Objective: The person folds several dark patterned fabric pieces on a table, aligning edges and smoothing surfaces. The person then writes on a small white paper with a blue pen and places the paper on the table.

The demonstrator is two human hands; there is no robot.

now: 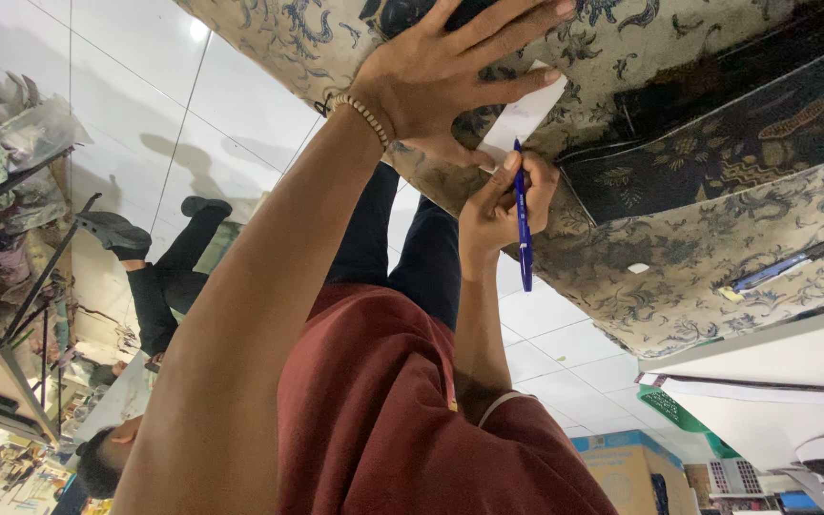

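My left hand (436, 76), with a bead bracelet on the wrist, presses flat on a small white paper slip (529, 113) that lies on a beige patterned cloth (698, 257). Just below it, my right hand (493, 212) grips a blue pen (524, 234), with the tip at the slip's lower edge. Both arms reach up from my maroon shirt (383, 420), and my dark trousers (402, 248) show between them. The whole view is turned upside down.
A darker patterned cloth (746, 143) overlaps the beige one, and a second blue pen (779, 267) lies on it. White papers (774, 391) and a cardboard box (627, 472) are at lower right. A person in dark clothes (164, 277) is on the white tiled floor beside cluttered shelves (11, 191).
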